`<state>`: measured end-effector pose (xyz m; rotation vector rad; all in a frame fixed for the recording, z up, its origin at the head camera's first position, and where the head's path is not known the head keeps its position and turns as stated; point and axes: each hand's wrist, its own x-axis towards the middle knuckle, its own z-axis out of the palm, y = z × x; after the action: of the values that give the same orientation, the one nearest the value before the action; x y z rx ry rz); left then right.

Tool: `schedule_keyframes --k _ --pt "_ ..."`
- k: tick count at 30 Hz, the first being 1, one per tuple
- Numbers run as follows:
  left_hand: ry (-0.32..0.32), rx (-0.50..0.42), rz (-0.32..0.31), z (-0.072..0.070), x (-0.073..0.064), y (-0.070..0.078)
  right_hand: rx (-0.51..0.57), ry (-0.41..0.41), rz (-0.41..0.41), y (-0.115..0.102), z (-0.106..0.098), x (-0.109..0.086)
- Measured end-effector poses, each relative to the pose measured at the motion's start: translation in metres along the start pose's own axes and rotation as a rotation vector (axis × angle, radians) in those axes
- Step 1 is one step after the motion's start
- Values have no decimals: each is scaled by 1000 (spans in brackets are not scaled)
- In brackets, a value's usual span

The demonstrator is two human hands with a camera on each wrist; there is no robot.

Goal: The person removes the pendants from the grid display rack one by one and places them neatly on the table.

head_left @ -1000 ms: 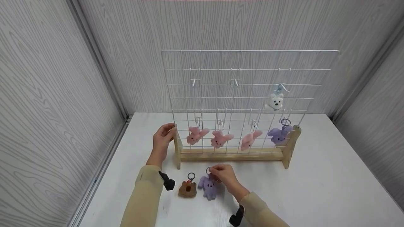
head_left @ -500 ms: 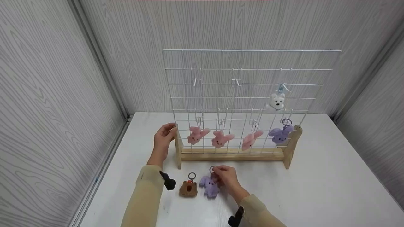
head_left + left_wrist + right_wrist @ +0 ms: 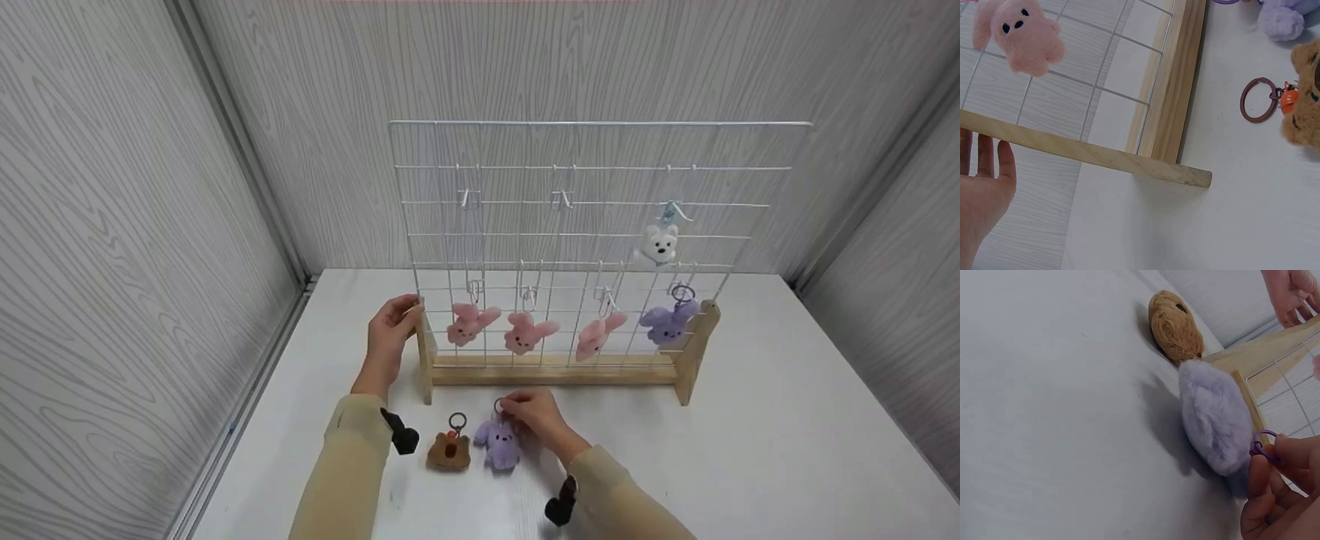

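Purple plush (image 3: pixel 500 448) was at seven o'clock from the rack (image 3: pixel 555 373), its ring (image 3: pixel 1266 432) pinched in the right grip (image 3: pixel 536 415), presumably for control, while the left grip (image 3: pixel 388 328) clasped the wooden post (image 3: pixel 1084 151), seemingly steadying it.

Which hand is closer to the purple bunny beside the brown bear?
Right: the right hand pinches the ring on the bunny; the left hand is farther off, holding the left wooden post.
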<state>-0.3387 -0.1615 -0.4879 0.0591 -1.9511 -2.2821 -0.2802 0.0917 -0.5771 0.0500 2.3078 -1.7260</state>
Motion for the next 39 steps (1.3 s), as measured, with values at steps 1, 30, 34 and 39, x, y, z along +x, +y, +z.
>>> schedule_keyframes --k 1,30,34,39 --pt "0 -3 -2 0 0 0 -16 -9 -5 0 0 1" --pt "-8 -25 11 1 4 3 43 6 -82 -1 -30 0" --pt "-8 -35 6 0 3 2 41 14 -62 -2 -36 -5" --pt "-8 -18 -11 0 1 2 31 29 -63 -1 -44 -13"
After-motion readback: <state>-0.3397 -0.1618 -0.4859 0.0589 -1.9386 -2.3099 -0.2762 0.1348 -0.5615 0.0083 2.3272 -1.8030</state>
